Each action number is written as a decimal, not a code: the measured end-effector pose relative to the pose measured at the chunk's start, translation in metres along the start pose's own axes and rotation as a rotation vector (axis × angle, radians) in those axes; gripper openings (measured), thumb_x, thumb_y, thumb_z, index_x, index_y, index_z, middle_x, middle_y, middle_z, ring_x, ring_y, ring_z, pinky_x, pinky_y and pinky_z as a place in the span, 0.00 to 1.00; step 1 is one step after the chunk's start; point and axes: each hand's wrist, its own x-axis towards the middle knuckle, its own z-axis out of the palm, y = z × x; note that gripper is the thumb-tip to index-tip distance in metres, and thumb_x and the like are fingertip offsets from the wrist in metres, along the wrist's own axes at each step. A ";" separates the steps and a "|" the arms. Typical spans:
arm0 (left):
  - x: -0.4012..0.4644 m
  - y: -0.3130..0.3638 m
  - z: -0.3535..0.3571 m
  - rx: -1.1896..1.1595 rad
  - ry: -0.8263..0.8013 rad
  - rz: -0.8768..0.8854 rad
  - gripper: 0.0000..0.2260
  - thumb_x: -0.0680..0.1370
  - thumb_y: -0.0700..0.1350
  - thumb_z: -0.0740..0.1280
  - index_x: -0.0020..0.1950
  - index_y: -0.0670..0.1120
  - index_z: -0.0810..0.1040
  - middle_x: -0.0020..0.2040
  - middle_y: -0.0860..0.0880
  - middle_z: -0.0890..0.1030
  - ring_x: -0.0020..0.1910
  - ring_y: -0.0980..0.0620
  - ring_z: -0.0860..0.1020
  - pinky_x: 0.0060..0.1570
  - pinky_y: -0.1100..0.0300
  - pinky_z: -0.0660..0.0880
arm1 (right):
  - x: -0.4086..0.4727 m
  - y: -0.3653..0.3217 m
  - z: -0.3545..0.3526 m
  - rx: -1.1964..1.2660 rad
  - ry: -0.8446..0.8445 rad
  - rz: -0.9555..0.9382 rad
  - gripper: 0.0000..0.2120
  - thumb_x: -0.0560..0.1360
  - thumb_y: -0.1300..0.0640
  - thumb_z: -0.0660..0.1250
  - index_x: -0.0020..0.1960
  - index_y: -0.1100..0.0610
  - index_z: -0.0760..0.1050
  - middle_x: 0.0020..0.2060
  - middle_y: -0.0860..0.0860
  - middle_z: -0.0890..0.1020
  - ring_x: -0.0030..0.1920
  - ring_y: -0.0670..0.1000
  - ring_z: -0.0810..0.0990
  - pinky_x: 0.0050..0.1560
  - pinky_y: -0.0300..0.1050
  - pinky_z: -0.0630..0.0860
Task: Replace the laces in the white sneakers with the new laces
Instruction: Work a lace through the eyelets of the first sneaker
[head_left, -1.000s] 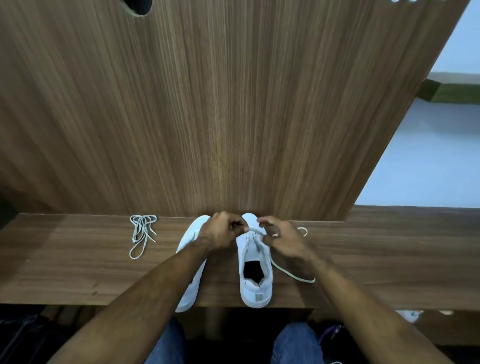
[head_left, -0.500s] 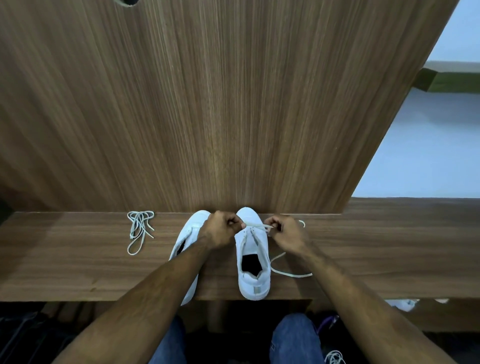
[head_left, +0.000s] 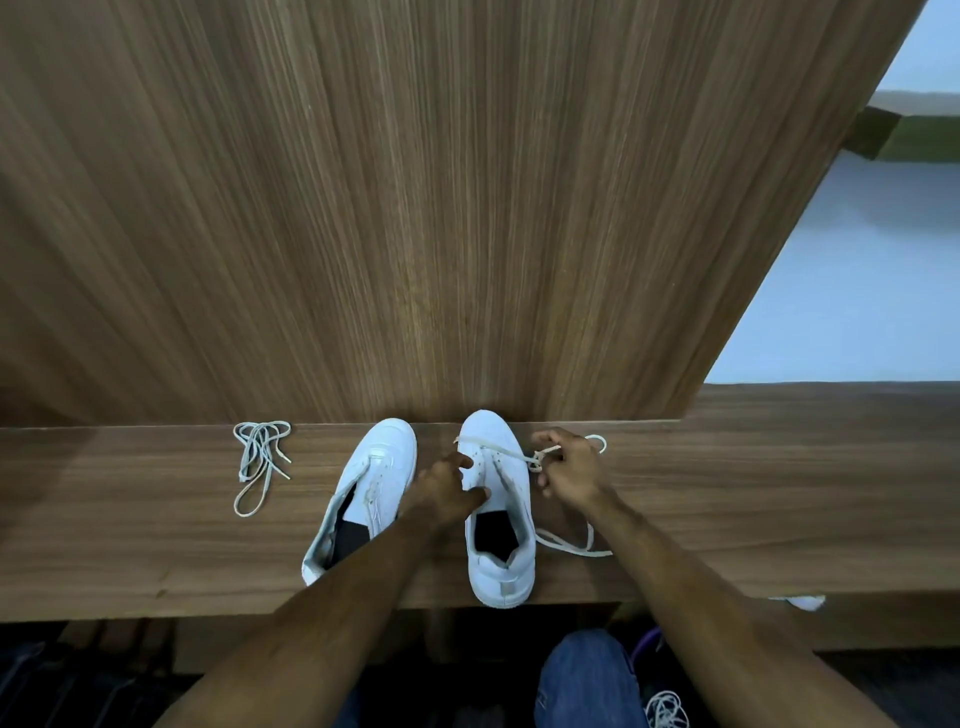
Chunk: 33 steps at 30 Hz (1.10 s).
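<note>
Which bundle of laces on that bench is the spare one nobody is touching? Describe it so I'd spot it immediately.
Start at the long brown wooden bench below the tall wood panel and find the two white sneakers, the left sneaker and the right sneaker. Left of both, lying alone, is the loose greyish-white shoelace bundle. Unlike the lace threaded through the right sneaker, no hand touches it.

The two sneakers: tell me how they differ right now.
The right sneaker points straight at the wood panel; the left sneaker lies angled. The right sneaker has a lace pulled across its front by the right hand, the left hand resting on it; the left sneaker is untouched. Both are white.
</note>
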 end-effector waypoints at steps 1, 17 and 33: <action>0.001 -0.001 0.004 0.014 -0.011 -0.019 0.25 0.72 0.51 0.73 0.66 0.47 0.72 0.57 0.46 0.80 0.57 0.46 0.78 0.57 0.53 0.74 | 0.004 0.003 0.000 0.006 -0.010 0.032 0.17 0.73 0.69 0.58 0.47 0.50 0.79 0.28 0.45 0.78 0.27 0.46 0.78 0.34 0.46 0.78; 0.019 -0.017 0.035 0.192 0.092 -0.211 0.13 0.71 0.52 0.66 0.49 0.44 0.78 0.50 0.42 0.82 0.51 0.41 0.79 0.47 0.54 0.76 | 0.049 0.012 0.051 -0.696 -0.125 -0.114 0.11 0.77 0.56 0.60 0.55 0.55 0.77 0.55 0.55 0.80 0.56 0.58 0.79 0.51 0.50 0.76; 0.016 -0.014 0.037 0.211 0.115 -0.210 0.12 0.72 0.47 0.64 0.53 0.44 0.78 0.53 0.42 0.81 0.53 0.40 0.79 0.47 0.52 0.75 | 0.016 0.036 0.004 -0.415 0.056 -0.022 0.08 0.74 0.52 0.62 0.47 0.49 0.80 0.47 0.50 0.84 0.47 0.55 0.82 0.46 0.46 0.77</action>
